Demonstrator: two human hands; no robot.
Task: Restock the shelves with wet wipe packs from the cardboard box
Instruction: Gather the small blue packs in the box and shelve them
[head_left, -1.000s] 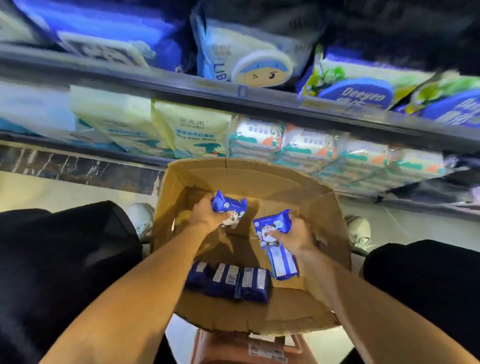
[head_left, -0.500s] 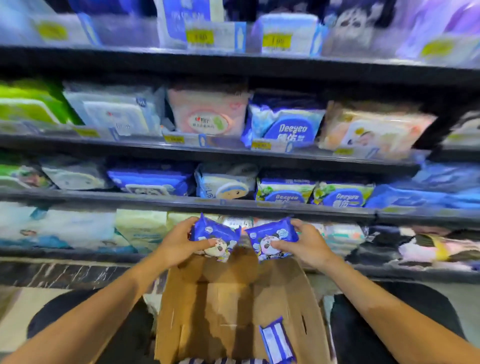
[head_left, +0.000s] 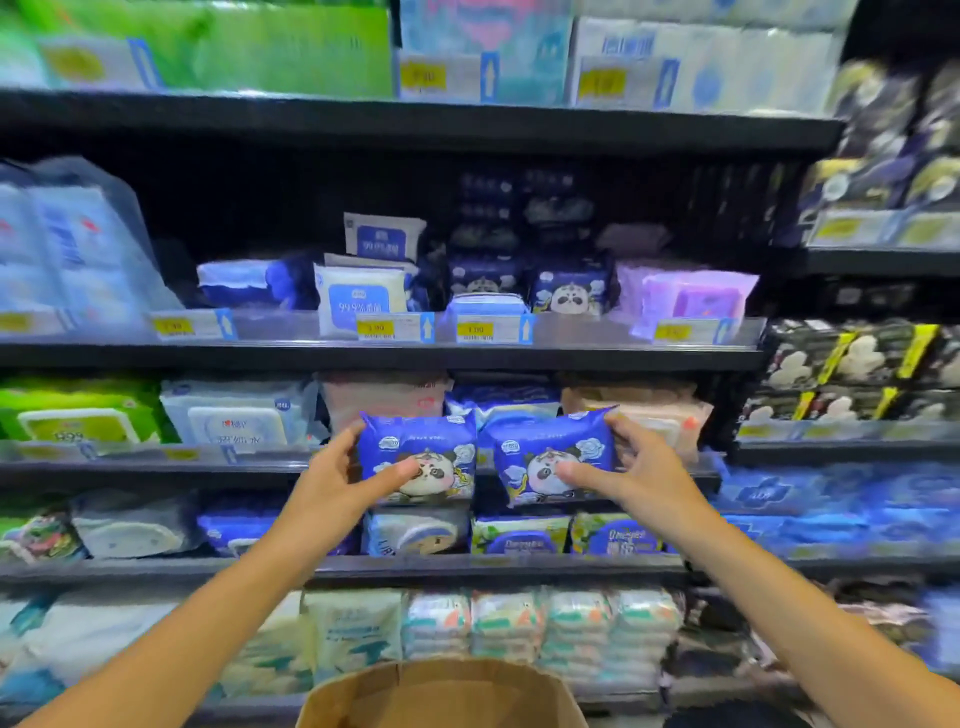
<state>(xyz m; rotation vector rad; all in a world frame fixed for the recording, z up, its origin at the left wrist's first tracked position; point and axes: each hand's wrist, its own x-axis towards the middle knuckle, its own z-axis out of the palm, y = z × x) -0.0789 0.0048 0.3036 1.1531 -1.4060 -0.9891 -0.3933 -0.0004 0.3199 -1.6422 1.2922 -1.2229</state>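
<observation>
My view has swung up from the box (head_left: 441, 691), now only a rim at 6 o'clock, to the shelves (head_left: 384, 353). Both packs have risen with it: left hand (head_left: 332, 483) pinches one pack (head_left: 418, 457), right hand (head_left: 639, 475) the other (head_left: 550, 454), side by side. Matching panda packs (head_left: 569, 293) sit at 12 o'clock; the price rail (head_left: 491, 330) stands between.

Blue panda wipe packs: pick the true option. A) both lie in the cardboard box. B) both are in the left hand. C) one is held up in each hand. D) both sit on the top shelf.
C: the left hand grips one blue panda pack and the right hand grips the other pack, both raised before the shelves.
</observation>
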